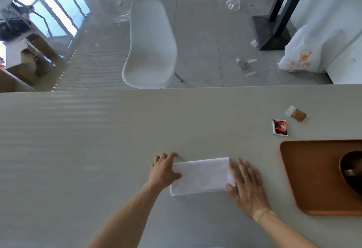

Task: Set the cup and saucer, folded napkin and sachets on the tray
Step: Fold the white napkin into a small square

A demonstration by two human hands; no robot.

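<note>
A white napkin [201, 176], folded into a rectangle, lies flat on the pale table [98, 140]. My left hand [163, 170] grips its left end, thumb on top and fingers curled over the far corner. My right hand [247, 187] lies flat, fingers spread, pressing its right end. An orange-brown tray [305, 179] sits at the right with a dark brown cup on a saucer [351, 171], cut off by the frame edge. A red sachet [280, 127] and a brown-and-clear sachet [296, 113] lie on the table beyond the tray.
A white chair [150, 45] stands past the table's far edge. On the floor beyond lie plastic scraps [244, 65] and a white carrier bag [305, 51]. A dark table leg and base [272, 32] stand at the upper right.
</note>
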